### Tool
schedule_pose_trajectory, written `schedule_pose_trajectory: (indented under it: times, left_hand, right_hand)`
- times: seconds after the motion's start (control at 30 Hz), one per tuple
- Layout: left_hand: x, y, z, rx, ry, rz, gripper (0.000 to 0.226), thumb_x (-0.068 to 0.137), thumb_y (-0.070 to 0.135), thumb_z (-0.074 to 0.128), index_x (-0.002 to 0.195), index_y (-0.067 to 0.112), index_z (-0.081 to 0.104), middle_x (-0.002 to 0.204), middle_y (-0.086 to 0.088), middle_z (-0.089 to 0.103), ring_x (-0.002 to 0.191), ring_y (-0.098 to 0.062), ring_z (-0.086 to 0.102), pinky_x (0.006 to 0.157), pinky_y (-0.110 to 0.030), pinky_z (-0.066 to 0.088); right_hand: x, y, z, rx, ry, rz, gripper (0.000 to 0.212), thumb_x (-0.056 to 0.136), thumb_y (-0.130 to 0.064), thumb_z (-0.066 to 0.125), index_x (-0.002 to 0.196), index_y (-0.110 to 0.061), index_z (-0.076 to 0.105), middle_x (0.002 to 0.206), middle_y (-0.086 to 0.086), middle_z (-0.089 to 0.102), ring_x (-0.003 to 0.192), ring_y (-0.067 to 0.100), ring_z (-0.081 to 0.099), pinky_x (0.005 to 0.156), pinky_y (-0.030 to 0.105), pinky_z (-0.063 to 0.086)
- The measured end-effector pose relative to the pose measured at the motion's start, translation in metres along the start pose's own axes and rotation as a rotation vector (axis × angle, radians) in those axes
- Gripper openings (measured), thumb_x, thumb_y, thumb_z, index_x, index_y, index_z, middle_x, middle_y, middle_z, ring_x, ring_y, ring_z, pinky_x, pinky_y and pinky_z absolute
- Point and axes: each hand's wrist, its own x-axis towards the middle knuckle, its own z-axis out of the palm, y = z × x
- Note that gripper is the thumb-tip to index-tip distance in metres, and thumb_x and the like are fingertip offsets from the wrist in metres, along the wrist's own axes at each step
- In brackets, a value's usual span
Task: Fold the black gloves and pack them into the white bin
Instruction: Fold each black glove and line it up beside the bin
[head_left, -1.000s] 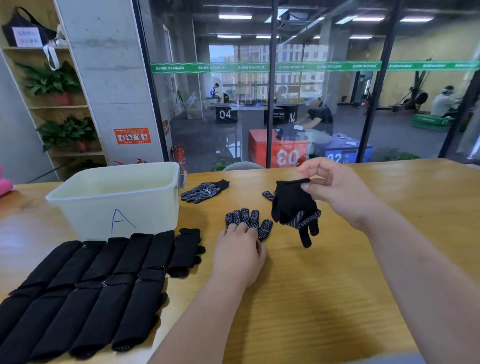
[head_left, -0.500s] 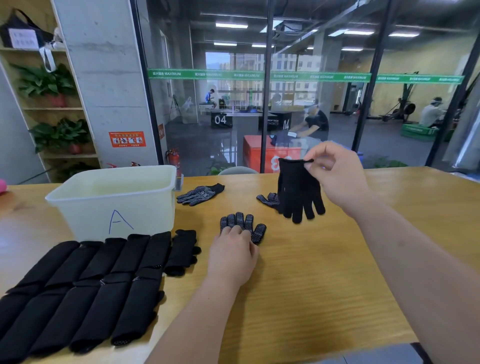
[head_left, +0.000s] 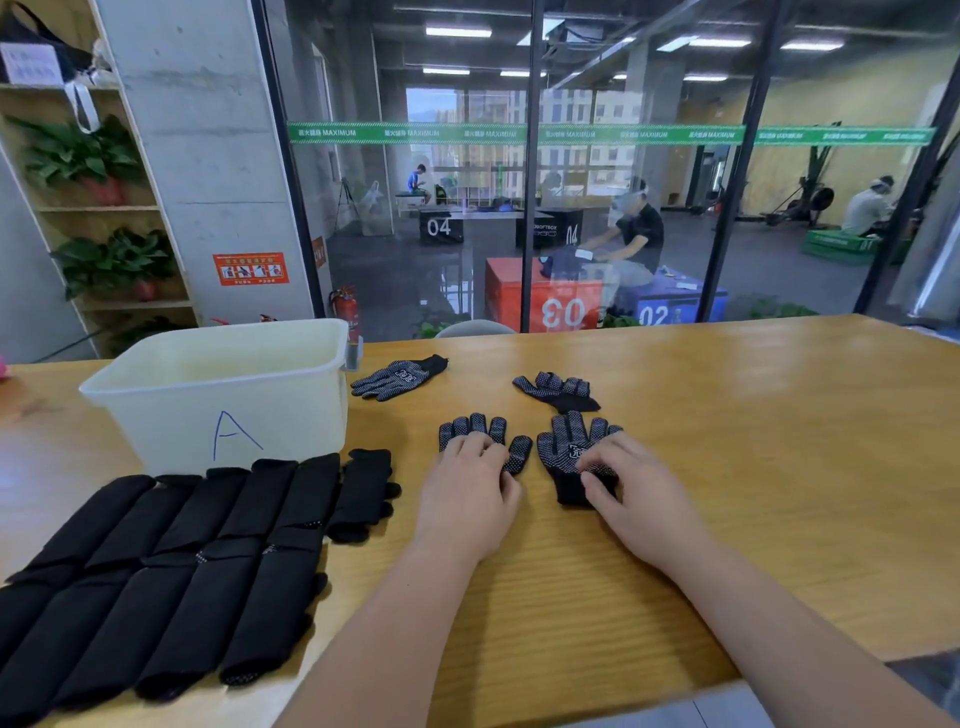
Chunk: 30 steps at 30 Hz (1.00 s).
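- The folded gloves lie in two rows at the left of the table, just in front of the white bin. What shows of the bin's inside holds none.
- A loose glove lies beside the bin's right corner.
- The left hand rests palm-down on a flat glove, fingers loosely bent, pressing rather than gripping.
- The right hand sets bent fingertips on a second glove just beside the first. I cannot tell whether it pinches or only presses.
- A fourth glove lies behind.
- This looks like the pairing step. Next, one glove should be lifted squarely onto the other, then the pair folded.
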Motion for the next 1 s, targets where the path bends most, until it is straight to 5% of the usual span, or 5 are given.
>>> schedule_pose_trajectory:
  times: [0.23,0.3,0.4,0.5,1.0]
  left_hand:
    - [-0.001,-0.004,0.003,0.026,0.057,0.114,0.034,0.103,0.043,0.045,0.108,0.03,0.076,0.106,0.012,0.063,0.103,-0.014,0.053,0.098,-0.035,0.045]
    - [0.0,-0.007,0.004,-0.041,0.061,0.134,0.032,0.102,0.043,0.048,0.115,0.031,0.075,0.117,0.013,0.062,0.116,-0.014,0.054,0.108,-0.035,0.04]
    - [0.005,-0.009,0.007,-0.069,-0.157,0.076,0.05,0.107,0.049,0.04,0.155,0.037,0.049,0.165,0.011,0.038,0.156,-0.014,0.026,0.13,-0.038,0.018]
    - [0.012,-0.01,0.011,0.036,-0.381,0.05,0.064,0.109,0.058,0.022,0.169,0.039,0.012,0.178,0.006,0.001,0.164,-0.017,-0.005,0.133,-0.045,0.002]
    - [0.008,0.005,-0.002,0.149,-0.604,0.015,0.074,0.103,0.074,0.011,0.167,0.042,-0.01,0.175,-0.002,-0.022,0.161,-0.029,-0.024,0.131,-0.052,-0.009]
  right_hand:
    - [-0.002,0.001,0.007,-0.329,0.159,0.003,0.038,0.1,-0.059,0.05,0.091,-0.029,0.072,0.089,-0.015,0.057,0.089,0.012,0.051,0.07,0.033,0.048]
    - [-0.002,0.001,0.006,-0.256,0.19,-0.012,0.031,0.099,-0.054,0.056,0.106,-0.031,0.074,0.11,-0.013,0.063,0.106,0.015,0.055,0.084,0.033,0.049]
    - [0.002,0.003,0.01,-0.308,-0.215,0.067,0.06,0.104,-0.066,0.036,0.159,-0.041,0.037,0.171,-0.012,0.023,0.159,0.018,0.018,0.127,0.04,0.025]
    - [0.009,0.001,0.011,-0.38,-0.473,0.125,0.066,0.106,-0.069,0.014,0.166,-0.045,0.005,0.175,-0.011,-0.008,0.162,0.015,-0.01,0.132,0.042,0.0]
    - [0.011,-0.006,0.01,-0.465,-0.538,0.18,0.074,0.1,-0.077,0.006,0.165,-0.044,-0.007,0.174,-0.005,-0.017,0.161,0.02,-0.016,0.131,0.047,-0.004]
